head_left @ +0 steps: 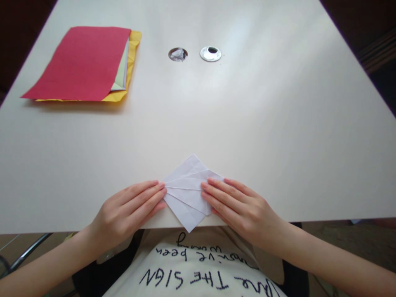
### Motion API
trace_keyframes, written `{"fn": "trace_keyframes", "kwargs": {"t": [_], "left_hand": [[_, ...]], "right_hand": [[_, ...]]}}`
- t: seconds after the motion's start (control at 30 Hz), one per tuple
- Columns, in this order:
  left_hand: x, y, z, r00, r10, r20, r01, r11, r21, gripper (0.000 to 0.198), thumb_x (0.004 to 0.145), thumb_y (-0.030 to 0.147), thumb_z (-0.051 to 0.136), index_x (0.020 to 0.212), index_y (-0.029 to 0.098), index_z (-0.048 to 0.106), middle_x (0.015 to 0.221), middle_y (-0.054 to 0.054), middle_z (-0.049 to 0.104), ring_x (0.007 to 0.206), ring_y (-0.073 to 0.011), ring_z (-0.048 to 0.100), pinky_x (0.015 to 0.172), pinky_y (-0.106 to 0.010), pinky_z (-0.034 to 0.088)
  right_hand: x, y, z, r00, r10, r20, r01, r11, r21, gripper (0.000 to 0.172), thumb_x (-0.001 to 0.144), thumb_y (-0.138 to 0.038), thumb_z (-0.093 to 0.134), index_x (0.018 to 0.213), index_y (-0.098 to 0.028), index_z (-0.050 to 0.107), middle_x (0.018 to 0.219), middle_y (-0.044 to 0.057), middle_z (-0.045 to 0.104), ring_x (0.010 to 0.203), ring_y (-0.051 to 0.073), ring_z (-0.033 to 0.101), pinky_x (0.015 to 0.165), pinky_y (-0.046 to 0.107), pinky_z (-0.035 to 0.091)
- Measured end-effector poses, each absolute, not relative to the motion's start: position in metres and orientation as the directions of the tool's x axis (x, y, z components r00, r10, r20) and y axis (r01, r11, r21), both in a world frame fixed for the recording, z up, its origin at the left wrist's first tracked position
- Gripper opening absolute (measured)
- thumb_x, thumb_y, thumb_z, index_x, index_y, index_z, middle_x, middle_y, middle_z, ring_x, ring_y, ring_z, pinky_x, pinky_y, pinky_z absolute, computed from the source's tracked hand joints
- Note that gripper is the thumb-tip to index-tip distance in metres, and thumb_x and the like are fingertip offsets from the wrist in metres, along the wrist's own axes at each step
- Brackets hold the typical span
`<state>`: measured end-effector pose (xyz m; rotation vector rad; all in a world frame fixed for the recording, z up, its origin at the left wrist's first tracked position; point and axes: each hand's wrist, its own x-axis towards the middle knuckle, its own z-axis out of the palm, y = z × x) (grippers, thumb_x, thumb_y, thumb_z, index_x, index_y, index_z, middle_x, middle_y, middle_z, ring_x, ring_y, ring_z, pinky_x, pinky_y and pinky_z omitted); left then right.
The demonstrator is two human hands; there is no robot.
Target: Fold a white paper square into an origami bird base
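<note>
A piece of white folded paper (pixel 185 198) lies on the table at its near edge, with one point hanging slightly past the edge. Crease lines and layered flaps fan out from its left corner. My left hand (pixel 133 206) holds that left corner, its fingers close together and their tips on the paper. On the other side, my right hand (pixel 241 202) has its fingers laid together over the right part of the paper, holding it down. What lies beneath the right fingers is hidden.
On the white table (pixel 278 136), at the far left, lies a stack of coloured paper with a red sheet (pixel 83 62) on top and yellow sheets (pixel 119 95) below. Two round holes, one with a silvery rim (pixel 204 54), sit near the back middle.
</note>
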<state>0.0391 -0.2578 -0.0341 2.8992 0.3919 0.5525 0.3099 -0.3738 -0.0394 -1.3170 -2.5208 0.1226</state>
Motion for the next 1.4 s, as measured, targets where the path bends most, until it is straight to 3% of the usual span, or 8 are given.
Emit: {"fn": "trace_keyframes", "kwargs": {"t": [0.2,0.37,0.57,0.8,0.97,1.03,1.23,1.4], "left_hand": [[0.029,-0.253,-0.031,0.934,0.242,0.262,0.234,-0.970,0.062,0.037,0.082,0.016,0.060,0.119,0.013,0.055,0.116,-0.005,0.063,0.111,-0.0225,0.056,0.090,-0.036,0.048],[0.019,-0.233,-0.030,0.972,0.098,0.213,0.106,-0.994,-0.026,0.037,0.085,0.024,0.057,0.121,0.018,0.053,0.120,-0.002,0.061,0.115,-0.0199,0.053,0.098,-0.034,0.043],[0.019,-0.213,-0.028,0.992,-0.016,0.126,-0.015,-1.000,-0.006,0.038,0.087,0.033,0.053,0.123,0.023,0.051,0.123,0.002,0.059,0.121,-0.0163,0.047,0.109,-0.034,0.030],[0.020,-0.203,-0.026,0.967,-0.115,0.227,-0.102,-0.992,-0.069,0.027,0.082,0.025,0.061,0.109,0.026,0.059,0.115,0.006,0.063,0.109,-0.0130,0.056,0.105,-0.029,0.036],[0.022,-0.202,-0.023,0.947,-0.157,0.282,-0.118,-0.982,-0.149,0.027,0.079,0.032,0.064,0.105,0.024,0.063,0.103,0.003,0.068,0.094,-0.0133,0.060,0.102,-0.029,0.038],[0.024,-0.203,-0.023,0.947,-0.151,0.285,-0.116,-0.984,-0.135,0.029,0.079,0.033,0.063,0.107,0.025,0.062,0.104,0.003,0.067,0.097,-0.0131,0.059,0.104,-0.029,0.036],[0.029,-0.207,-0.026,0.974,-0.080,0.212,-0.094,-0.994,0.054,0.036,0.084,0.026,0.057,0.119,0.025,0.053,0.116,0.005,0.063,0.113,-0.0115,0.054,0.110,-0.026,0.028],[0.024,-0.208,-0.024,0.977,-0.107,0.186,-0.108,-0.994,-0.005,0.032,0.084,0.025,0.057,0.115,0.024,0.056,0.120,0.005,0.061,0.114,-0.0123,0.053,0.112,-0.028,0.024]], "right_hand": [[0.310,-0.374,-0.041,-0.534,0.816,0.222,0.791,0.575,-0.210,0.035,0.090,-0.014,0.045,0.124,-0.010,0.051,0.136,0.007,0.044,0.128,0.021,0.038,0.103,0.040,0.039],[0.310,-0.373,-0.041,-0.532,0.816,0.224,0.793,0.574,-0.207,0.034,0.089,-0.014,0.047,0.123,-0.011,0.052,0.135,0.007,0.045,0.127,0.021,0.039,0.103,0.039,0.040],[0.311,-0.374,-0.041,-0.536,0.815,0.222,0.791,0.576,-0.207,0.035,0.089,-0.014,0.048,0.124,-0.011,0.051,0.135,0.007,0.045,0.128,0.021,0.037,0.104,0.039,0.039],[0.312,-0.374,-0.042,-0.537,0.813,0.224,0.788,0.578,-0.213,0.038,0.087,-0.014,0.051,0.125,-0.010,0.050,0.135,0.008,0.045,0.128,0.022,0.037,0.104,0.040,0.039],[0.312,-0.373,-0.041,-0.535,0.812,0.232,0.784,0.580,-0.219,0.036,0.087,-0.013,0.050,0.123,-0.009,0.052,0.134,0.008,0.047,0.127,0.022,0.038,0.104,0.040,0.039],[0.312,-0.373,-0.041,-0.535,0.812,0.232,0.783,0.580,-0.224,0.036,0.087,-0.013,0.050,0.123,-0.009,0.051,0.134,0.009,0.047,0.127,0.022,0.039,0.104,0.040,0.040],[0.311,-0.373,-0.041,-0.529,0.815,0.236,0.788,0.576,-0.219,0.035,0.088,-0.014,0.049,0.123,-0.010,0.052,0.133,0.009,0.048,0.127,0.021,0.039,0.103,0.039,0.041],[0.311,-0.373,-0.042,-0.535,0.813,0.229,0.792,0.577,-0.198,0.035,0.089,-0.014,0.047,0.124,-0.011,0.051,0.136,0.007,0.045,0.128,0.021,0.038,0.104,0.039,0.039]]}}
